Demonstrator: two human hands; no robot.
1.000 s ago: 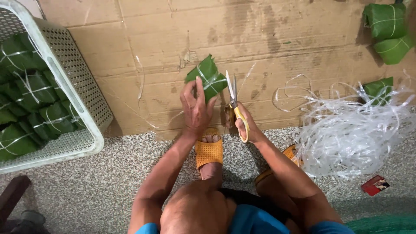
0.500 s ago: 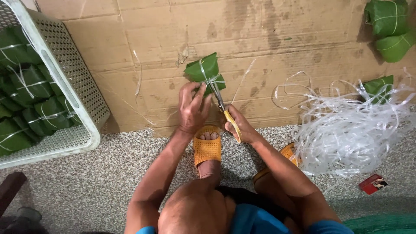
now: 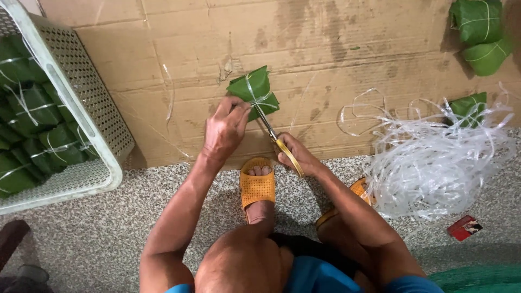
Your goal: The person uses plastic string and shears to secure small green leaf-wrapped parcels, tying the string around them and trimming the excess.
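Head view: a green leaf-wrapped parcel (image 3: 254, 91) lies on the cardboard sheet (image 3: 163, 70). The left hand (image 3: 225, 127) pinches it steady; the right hand (image 3: 296, 154) grips yellow-handled scissors (image 3: 274, 135), blades seemingly at the tie string. Trimming is underway; next needs a clean snip.

The green leaf-wrapped parcel (image 3: 254, 92) lies on the flattened cardboard sheet (image 3: 336, 49) ahead of me, white perforated plastic basket (image 3: 81, 97) left, tangled clear plastic string (image 3: 439, 157) right
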